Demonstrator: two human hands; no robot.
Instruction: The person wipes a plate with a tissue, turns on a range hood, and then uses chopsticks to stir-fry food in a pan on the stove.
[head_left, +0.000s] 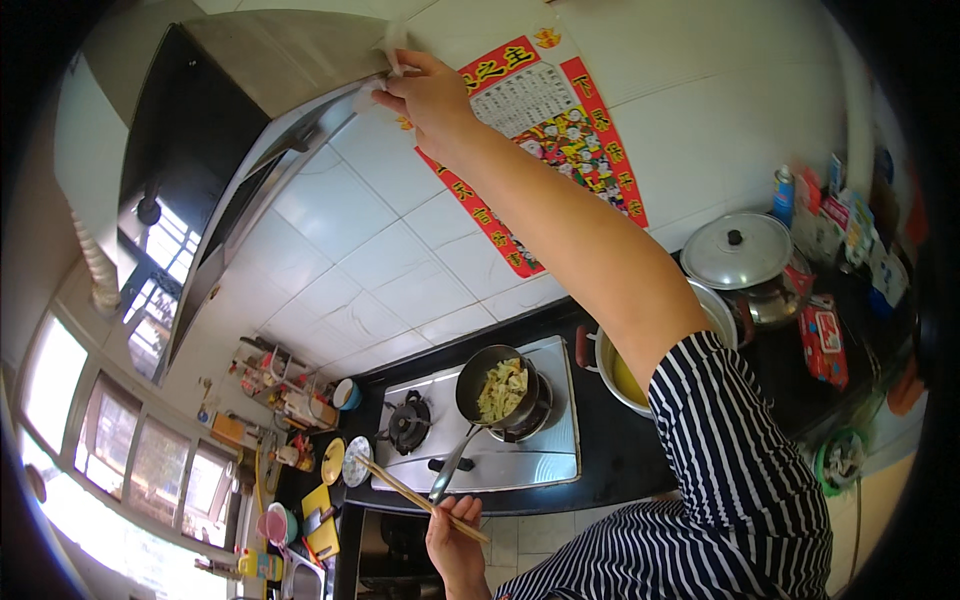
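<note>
My right hand (435, 97) is raised to the corner of the range hood (292, 45), its fingers closed on a thin whitish cloth or tissue (370, 96) against the hood's edge. Low in front of me, my left hand (457, 536) holds a pair of wooden chopsticks (401, 487) and the end of the metal handle (454, 461) of a dark frying pan (466, 379). The pan sits on the right burner of the steel gas stove (555, 450). Chopped pale green and yellow food (502, 390) lies in it. The flame, if any, is hidden.
Left of the pan is a second burner (409, 424), then plates (357, 461), a yellow cutting board (321, 525) with a knife and a sink (306, 581). At right stand a pot of yellowish liquid (626, 382), a lidded pot (739, 251) and a red wipes pack (823, 341). A red poster (487, 217) hangs behind.
</note>
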